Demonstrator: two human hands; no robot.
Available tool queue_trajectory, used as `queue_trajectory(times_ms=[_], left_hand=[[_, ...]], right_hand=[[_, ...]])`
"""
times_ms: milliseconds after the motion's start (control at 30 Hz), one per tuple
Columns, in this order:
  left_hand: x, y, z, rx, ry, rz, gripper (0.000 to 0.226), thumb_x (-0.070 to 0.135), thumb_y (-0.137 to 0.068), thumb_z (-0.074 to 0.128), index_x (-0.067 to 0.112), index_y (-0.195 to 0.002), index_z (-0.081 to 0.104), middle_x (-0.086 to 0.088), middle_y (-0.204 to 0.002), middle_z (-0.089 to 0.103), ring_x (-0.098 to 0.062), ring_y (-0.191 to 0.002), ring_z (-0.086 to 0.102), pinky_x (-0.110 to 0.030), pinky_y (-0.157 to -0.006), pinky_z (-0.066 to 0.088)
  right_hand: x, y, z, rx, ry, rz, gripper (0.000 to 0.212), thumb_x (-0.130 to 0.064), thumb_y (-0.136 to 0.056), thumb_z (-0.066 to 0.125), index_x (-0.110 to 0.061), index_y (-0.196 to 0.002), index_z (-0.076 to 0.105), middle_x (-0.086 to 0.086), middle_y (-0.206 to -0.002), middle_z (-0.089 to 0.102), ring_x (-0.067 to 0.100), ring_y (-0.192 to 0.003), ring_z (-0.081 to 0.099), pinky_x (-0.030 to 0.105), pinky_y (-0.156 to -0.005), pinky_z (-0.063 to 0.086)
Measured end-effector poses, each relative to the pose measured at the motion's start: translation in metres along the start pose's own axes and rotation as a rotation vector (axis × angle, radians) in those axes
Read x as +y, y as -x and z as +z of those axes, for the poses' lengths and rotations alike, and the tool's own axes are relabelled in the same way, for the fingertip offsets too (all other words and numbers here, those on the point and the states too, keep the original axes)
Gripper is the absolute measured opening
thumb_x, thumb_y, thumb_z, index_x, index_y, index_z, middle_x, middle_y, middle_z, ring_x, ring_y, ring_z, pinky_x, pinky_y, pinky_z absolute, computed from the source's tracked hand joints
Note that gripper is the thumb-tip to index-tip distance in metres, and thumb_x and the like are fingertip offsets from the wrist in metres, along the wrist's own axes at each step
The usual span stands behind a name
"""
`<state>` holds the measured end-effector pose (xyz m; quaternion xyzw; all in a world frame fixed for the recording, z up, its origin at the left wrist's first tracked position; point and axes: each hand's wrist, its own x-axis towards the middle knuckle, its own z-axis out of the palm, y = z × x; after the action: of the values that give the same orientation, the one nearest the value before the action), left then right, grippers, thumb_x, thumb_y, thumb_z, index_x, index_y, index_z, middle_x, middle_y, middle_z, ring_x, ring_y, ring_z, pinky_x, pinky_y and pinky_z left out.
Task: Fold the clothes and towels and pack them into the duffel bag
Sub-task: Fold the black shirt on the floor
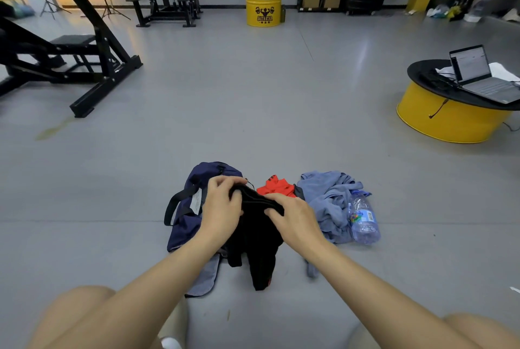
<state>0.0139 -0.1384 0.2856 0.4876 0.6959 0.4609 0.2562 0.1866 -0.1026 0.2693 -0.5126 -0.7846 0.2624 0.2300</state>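
A black garment (259,239) hangs above the floor, gripped at its top edge by both hands. My left hand (222,208) pinches its left end and my right hand (292,219) clutches its right end. Behind my left hand lies the navy duffel bag (185,208) with a black strap. A red garment (277,186) lies crumpled just beyond the black one. To the right sits a heap of blue-grey cloth (327,202). A grey-blue piece (205,278) lies flat on the floor under my left forearm.
A clear water bottle (363,219) lies against the blue-grey heap. A low yellow round table (450,120) with a laptop stands at the right. Black gym equipment (70,61) fills the left. A yellow bin (263,3) stands at the far wall.
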Motion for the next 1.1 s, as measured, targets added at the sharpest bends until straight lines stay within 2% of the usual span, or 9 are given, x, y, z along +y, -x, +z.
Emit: queue_trajectory(times_ms=[67,133,333,500,600,667,767,900,1100], left_hand=[[-0.005,0.007,-0.009,-0.091,-0.27,0.176,0.026,0.042,-0.094,0.062,0.043,-0.12,0.06,0.022,-0.129,0.044,-0.003,-0.102,0.058,-0.029,-0.083,0.052],[-0.011,0.009,-0.016,-0.206,-0.415,0.256,0.051,0.057,-0.086,0.067,0.044,-0.132,0.052,0.027,-0.133,0.042,0.0,-0.106,0.052,-0.027,-0.087,0.047],[-0.024,-0.003,-0.02,-0.158,-0.633,0.47,0.026,0.042,-0.092,0.066,0.032,-0.116,0.066,0.018,-0.112,0.061,-0.013,-0.092,0.054,-0.031,-0.073,0.047],[-0.038,-0.03,0.004,-0.182,-0.668,0.427,0.025,0.046,-0.092,0.064,0.031,-0.111,0.068,0.015,-0.104,0.062,-0.016,-0.091,0.054,-0.034,-0.072,0.045],[-0.038,-0.05,0.021,-0.189,-0.642,0.41,0.025,0.042,-0.095,0.062,0.028,-0.115,0.068,0.01,-0.107,0.064,-0.02,-0.099,0.058,-0.032,-0.069,0.037],[-0.034,-0.067,0.025,-0.175,-0.615,0.423,0.026,0.039,-0.097,0.06,0.028,-0.119,0.067,0.008,-0.11,0.066,-0.022,-0.104,0.059,-0.035,-0.074,0.044],[-0.018,-0.086,0.024,-0.129,-0.559,0.462,0.027,0.035,-0.099,0.058,0.026,-0.122,0.067,0.005,-0.111,0.067,-0.024,-0.105,0.059,-0.039,-0.083,0.05],[-0.002,-0.087,0.016,-0.115,-0.504,0.543,0.027,0.035,-0.098,0.059,0.031,-0.124,0.067,0.007,-0.11,0.066,-0.02,-0.102,0.058,-0.038,-0.082,0.049],[-0.036,-0.038,0.02,-0.239,-0.543,0.542,0.028,0.037,-0.092,0.065,0.034,-0.12,0.066,0.009,-0.107,0.064,-0.02,-0.094,0.056,-0.037,-0.079,0.05]], right_hand=[[0.0,-0.004,-0.006,0.013,-0.011,-0.007,0.034,-0.03,-0.091,0.058,-0.038,-0.124,0.066,-0.015,-0.11,0.072,0.014,-0.106,0.061,0.034,-0.089,0.049],[0.002,-0.006,-0.013,0.016,-0.018,-0.02,0.034,-0.028,-0.091,0.058,-0.038,-0.121,0.068,-0.017,-0.113,0.072,0.008,-0.107,0.06,0.028,-0.091,0.048],[0.012,-0.007,-0.029,-0.132,0.065,-0.049,0.031,-0.027,-0.09,0.06,-0.039,-0.118,0.066,-0.02,-0.096,0.068,0.006,-0.095,0.059,0.023,-0.072,0.039],[0.031,-0.027,-0.031,-0.208,0.246,-0.065,0.037,-0.021,-0.092,0.055,-0.032,-0.127,0.061,-0.003,-0.104,0.069,0.021,-0.1,0.058,0.031,-0.071,0.04],[0.037,-0.046,-0.032,-0.16,0.304,-0.068,0.034,-0.02,-0.093,0.053,-0.029,-0.125,0.063,0.002,-0.104,0.07,0.028,-0.101,0.061,0.038,-0.073,0.05],[0.038,-0.06,-0.037,-0.08,0.314,-0.075,0.03,-0.021,-0.094,0.054,-0.026,-0.121,0.065,0.005,-0.105,0.072,0.031,-0.103,0.062,0.04,-0.076,0.052],[0.034,-0.078,-0.05,0.04,0.346,-0.103,0.026,-0.023,-0.096,0.053,-0.024,-0.118,0.067,0.003,-0.108,0.072,0.032,-0.105,0.06,0.041,-0.08,0.051],[0.032,-0.077,-0.067,0.123,0.375,-0.156,0.026,-0.024,-0.098,0.052,-0.027,-0.121,0.065,-0.005,-0.112,0.071,0.026,-0.105,0.06,0.034,-0.075,0.042],[0.058,-0.02,-0.041,0.035,0.267,-0.114,0.027,-0.033,-0.086,0.057,-0.033,-0.112,0.067,-0.008,-0.097,0.071,0.022,-0.094,0.063,0.036,-0.075,0.05]])
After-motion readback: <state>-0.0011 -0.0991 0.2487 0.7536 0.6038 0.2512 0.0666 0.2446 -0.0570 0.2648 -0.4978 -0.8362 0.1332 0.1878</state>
